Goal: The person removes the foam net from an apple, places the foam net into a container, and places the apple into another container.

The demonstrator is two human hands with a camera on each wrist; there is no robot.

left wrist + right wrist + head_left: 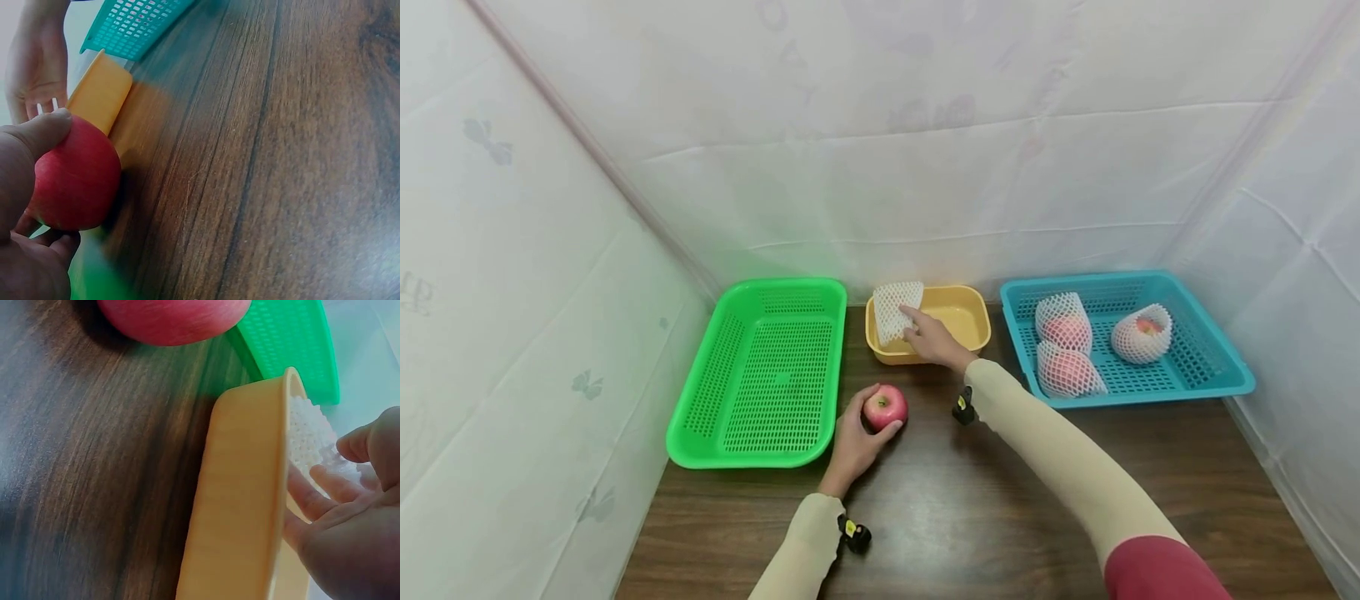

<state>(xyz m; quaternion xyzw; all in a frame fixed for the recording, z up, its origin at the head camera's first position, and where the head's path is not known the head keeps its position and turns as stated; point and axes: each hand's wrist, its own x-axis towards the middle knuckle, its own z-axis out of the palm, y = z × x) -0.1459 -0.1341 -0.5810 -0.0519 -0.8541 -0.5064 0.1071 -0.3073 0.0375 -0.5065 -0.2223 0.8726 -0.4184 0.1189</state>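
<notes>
My left hand [856,440] holds a red apple [887,407] on the table, thumb on one side and fingers curled round the other. The left wrist view shows the apple [81,178] bare, with no wrapping. At the back, my right hand [934,340] reaches over the front rim of a yellow basin [958,312]. Its fingers are at a white foam net sleeve [895,310], which leans in the basin's left end and rises above the rim. In the right wrist view the thumb stands apart from the fingers, near the foam net [306,428].
Left of the basin is a green perforated basket [838,375] with nothing in it. A blue basket [1213,385] on the right contains three net-wrapped apples [1142,335]. Pale sheeting [880,192] hangs behind the brown wooden table [985,517] and along both sides.
</notes>
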